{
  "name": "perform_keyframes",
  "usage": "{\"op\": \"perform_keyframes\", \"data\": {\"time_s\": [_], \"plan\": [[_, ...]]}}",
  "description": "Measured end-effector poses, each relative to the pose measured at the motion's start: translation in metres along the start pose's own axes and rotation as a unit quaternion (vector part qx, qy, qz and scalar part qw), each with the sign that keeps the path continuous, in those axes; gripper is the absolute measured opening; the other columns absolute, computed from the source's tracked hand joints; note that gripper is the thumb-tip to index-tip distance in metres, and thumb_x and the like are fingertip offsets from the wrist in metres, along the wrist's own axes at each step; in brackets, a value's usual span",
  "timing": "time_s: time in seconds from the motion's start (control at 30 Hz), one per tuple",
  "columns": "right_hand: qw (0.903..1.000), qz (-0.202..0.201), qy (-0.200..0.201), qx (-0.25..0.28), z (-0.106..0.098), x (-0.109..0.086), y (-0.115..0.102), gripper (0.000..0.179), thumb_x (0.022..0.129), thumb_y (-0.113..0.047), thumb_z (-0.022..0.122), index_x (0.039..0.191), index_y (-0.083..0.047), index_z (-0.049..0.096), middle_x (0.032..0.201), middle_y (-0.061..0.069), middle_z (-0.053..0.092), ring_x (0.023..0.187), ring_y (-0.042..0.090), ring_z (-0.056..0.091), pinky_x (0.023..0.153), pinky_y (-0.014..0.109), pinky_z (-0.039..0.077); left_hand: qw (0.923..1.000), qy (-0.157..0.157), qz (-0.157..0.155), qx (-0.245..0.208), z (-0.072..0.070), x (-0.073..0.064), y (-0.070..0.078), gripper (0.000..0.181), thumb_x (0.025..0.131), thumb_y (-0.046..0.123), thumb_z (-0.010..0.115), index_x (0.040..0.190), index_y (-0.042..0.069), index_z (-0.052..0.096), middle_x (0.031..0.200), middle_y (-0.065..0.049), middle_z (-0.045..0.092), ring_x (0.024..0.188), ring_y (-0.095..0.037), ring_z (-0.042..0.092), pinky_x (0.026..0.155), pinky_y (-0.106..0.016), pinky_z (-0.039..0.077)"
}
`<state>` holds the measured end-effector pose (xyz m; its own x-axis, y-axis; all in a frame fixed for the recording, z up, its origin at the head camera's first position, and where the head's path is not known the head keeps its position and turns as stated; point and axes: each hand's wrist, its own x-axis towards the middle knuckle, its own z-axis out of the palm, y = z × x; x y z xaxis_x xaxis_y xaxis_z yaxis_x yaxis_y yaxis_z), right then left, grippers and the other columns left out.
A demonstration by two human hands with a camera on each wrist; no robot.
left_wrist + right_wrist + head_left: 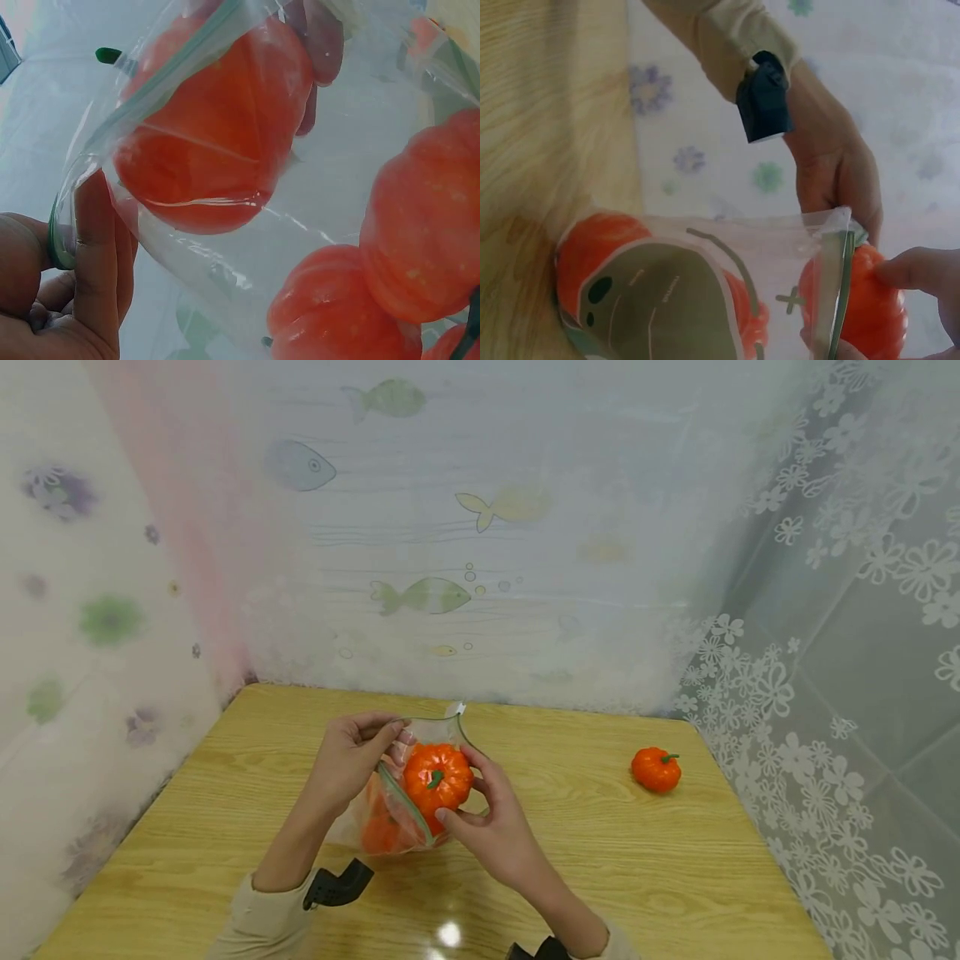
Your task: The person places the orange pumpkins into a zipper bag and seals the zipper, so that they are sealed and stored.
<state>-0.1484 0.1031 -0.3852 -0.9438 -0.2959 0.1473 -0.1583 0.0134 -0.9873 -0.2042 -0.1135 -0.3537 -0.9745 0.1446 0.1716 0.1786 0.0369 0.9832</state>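
My left hand (347,767) pinches the rim of a clear zip bag (660,300) with a green closure strip, holding its mouth apart. At that mouth, my right hand (501,827) grips a shiny orange toy pumpkin (450,764) with a green stem, thumb on the near side and fingers on the far side. The left wrist view shows this pumpkin partly behind the bag's film, above other orange pumpkins (341,307) in the bottom of the bag. The bag has a dark green printed panel, which hides part of its contents in the right wrist view.
Another orange toy pumpkin (655,770) sits on the right side of the wooden table (600,852). A curtain with printed fish (435,597) hangs behind the table, and flower-patterned sheets flank both sides. Dark wrist mounts (339,883) are strapped on both forearms.
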Motion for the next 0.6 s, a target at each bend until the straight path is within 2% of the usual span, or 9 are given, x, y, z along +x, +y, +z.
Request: {"op": "perform_keyframes", "data": {"time_s": [0.27, 0.6], "plan": [[0.9988, -0.012, -0.015, -0.045, 0.003, 0.003, 0.002, 0.074, 0.097, -0.008, 0.07, 0.16, -0.018, 0.032, 0.146, 0.018, 0.033, 0.136, 0.041, 0.038, 0.093, 0.035, 0.059, 0.9998, 0.004, -0.004, 0.021, 0.001, 0.001, 0.002, 0.029, 0.104, 0.006, 0.056, 0.123, -0.015, 0.064, 0.098, -0.016, 0.073, 0.072, -0.008, 0.068, 0.064, -0.02, 0.059], [0.9933, -0.011, 0.012, -0.114, 0.009, 0.011, 0.003, 0.073, 0.095, -0.009, 0.073, 0.158, -0.012, 0.036, 0.147, 0.017, 0.034, 0.13, 0.035, 0.042, 0.088, 0.031, 0.061, 0.9997, -0.003, 0.006, 0.024, 0.004, 0.002, 0.004, 0.028, 0.104, 0.006, 0.058, 0.121, -0.014, 0.065, 0.099, -0.018, 0.074, 0.073, -0.009, 0.068, 0.064, -0.02, 0.059]]}}
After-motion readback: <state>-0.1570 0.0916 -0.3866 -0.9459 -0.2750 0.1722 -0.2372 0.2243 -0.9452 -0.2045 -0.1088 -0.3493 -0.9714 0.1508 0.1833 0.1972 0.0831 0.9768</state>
